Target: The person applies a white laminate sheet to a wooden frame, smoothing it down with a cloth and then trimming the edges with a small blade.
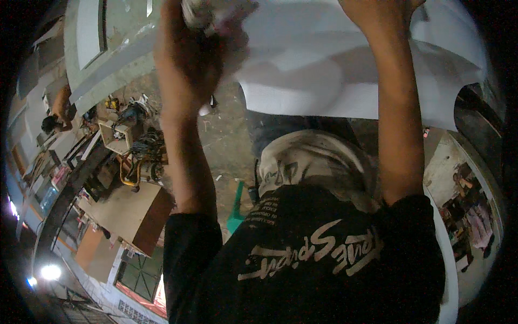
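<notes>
Across the top of the head view spreads a white sheet-like piece with a curved near edge. My left hand, dark and blurred, is over its left end. A whitish, rounded thing shows at that hand's fingers, which look curled around it; its kind is too blurred to tell. My right hand is at the white piece's far right part, touching or just above it. The upper edge of the picture cuts off most of its fingers, so I cannot see whether it holds anything.
Left of my left arm are a pale green panel, a tangle of dark cables and a brown box-like cabinet. A green plastic piece is near my waist. Another person is far left. Cluttered items lie at right.
</notes>
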Action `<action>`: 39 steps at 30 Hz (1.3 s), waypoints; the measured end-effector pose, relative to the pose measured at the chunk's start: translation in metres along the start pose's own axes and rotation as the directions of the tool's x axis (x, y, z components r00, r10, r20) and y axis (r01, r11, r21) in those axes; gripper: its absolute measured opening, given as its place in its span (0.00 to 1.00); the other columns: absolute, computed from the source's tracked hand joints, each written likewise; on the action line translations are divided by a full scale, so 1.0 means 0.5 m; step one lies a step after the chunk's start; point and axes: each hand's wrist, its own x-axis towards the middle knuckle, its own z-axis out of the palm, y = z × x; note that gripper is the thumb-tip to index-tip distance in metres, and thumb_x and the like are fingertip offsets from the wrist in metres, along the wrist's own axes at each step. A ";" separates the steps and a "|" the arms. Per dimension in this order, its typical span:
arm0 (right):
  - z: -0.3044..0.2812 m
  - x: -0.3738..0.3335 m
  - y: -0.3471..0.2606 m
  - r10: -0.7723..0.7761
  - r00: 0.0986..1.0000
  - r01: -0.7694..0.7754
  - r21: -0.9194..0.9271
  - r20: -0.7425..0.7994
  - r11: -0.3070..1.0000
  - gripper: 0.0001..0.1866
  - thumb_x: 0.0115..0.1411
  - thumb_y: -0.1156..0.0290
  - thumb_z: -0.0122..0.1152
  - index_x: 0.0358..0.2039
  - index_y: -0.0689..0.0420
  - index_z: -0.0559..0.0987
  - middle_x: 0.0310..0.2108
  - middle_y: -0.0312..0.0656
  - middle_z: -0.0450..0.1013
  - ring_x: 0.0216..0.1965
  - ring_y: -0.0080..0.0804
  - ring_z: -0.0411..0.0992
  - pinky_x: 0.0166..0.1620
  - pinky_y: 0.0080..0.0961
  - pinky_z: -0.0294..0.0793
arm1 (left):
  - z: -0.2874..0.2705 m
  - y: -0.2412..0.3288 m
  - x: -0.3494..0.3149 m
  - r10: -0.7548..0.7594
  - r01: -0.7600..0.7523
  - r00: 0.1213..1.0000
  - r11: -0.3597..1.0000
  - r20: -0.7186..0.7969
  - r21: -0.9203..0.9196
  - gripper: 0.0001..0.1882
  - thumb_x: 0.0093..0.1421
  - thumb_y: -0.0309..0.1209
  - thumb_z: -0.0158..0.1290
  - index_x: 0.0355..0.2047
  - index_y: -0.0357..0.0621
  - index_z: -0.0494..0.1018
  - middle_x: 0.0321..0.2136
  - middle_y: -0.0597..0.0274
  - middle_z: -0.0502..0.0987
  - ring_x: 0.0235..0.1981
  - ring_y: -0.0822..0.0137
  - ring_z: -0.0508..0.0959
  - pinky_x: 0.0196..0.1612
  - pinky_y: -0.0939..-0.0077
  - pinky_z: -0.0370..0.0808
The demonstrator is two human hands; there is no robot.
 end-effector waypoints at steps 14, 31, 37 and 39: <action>-0.004 -0.001 0.008 0.034 0.999 -0.034 -0.076 -0.006 0.996 0.17 0.61 0.58 0.55 0.26 0.58 0.80 0.33 0.48 0.76 0.44 0.49 0.71 0.50 0.53 0.58 | 0.026 -0.028 0.001 0.012 -0.005 1.000 0.903 0.013 -0.429 0.28 0.61 0.20 0.54 0.59 0.41 0.57 0.52 0.54 0.70 0.51 0.60 0.73 0.50 0.64 0.75; 0.012 0.005 0.023 -0.012 1.000 0.012 -0.058 0.000 0.998 0.17 0.60 0.57 0.54 0.28 0.59 0.81 0.34 0.48 0.77 0.44 0.49 0.71 0.51 0.53 0.59 | 0.007 -0.055 0.045 -0.009 0.028 0.999 0.836 0.038 -0.548 0.34 0.62 0.18 0.47 0.65 0.49 0.47 0.37 0.54 0.76 0.19 0.77 0.70 0.18 0.81 0.67; 0.015 0.002 0.033 -0.054 0.996 0.044 -0.127 -0.073 0.991 0.16 0.60 0.58 0.54 0.26 0.58 0.80 0.32 0.48 0.77 0.44 0.50 0.71 0.49 0.52 0.59 | 0.029 -0.026 -0.030 0.072 -0.100 0.993 0.938 -0.096 -0.331 0.30 0.61 0.21 0.54 0.61 0.40 0.53 0.45 0.56 0.73 0.39 0.68 0.77 0.36 0.73 0.76; -0.003 0.007 0.012 -0.001 1.000 0.002 -0.094 0.012 0.996 0.16 0.60 0.58 0.54 0.26 0.58 0.79 0.32 0.48 0.77 0.44 0.50 0.71 0.49 0.52 0.59 | 0.036 -0.020 -0.023 0.027 -0.094 0.987 0.896 -0.157 -0.435 0.30 0.61 0.21 0.53 0.61 0.41 0.53 0.44 0.57 0.73 0.37 0.69 0.76 0.35 0.73 0.76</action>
